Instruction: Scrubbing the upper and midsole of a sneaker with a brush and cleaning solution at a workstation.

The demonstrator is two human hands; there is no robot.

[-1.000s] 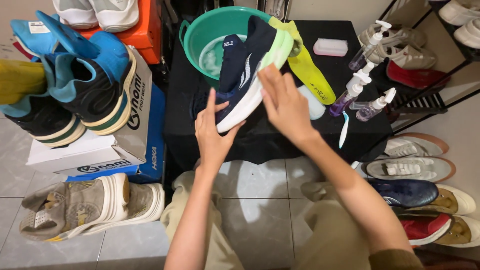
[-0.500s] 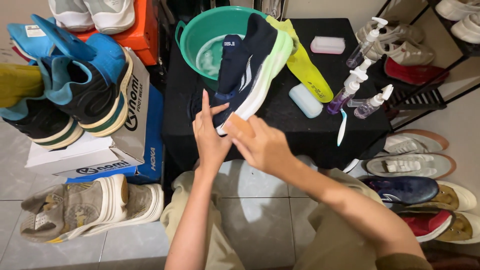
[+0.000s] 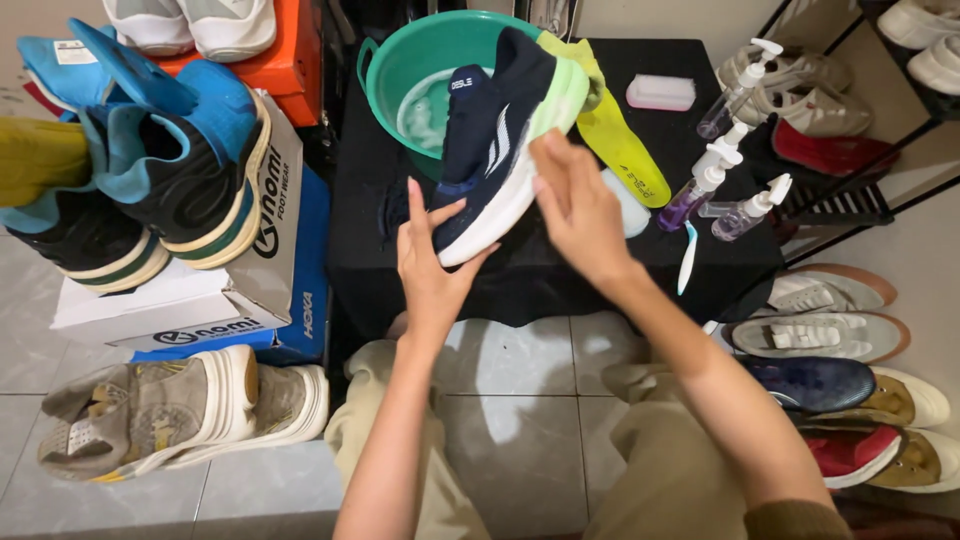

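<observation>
Navy sneaker (image 3: 497,140) tilts over the black surface (image 3: 560,270) beside the green basin (image 3: 400,60), left hand (image 3: 432,262) cupping its toe in a loose grip while the open right hand (image 3: 577,205) wipes its white sole, a stroke wanting steady support.

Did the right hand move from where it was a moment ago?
Yes. The right hand has gone up along the sole of the navy shoe, away from its toe near the black table's front edge and toward the green basin.
</observation>
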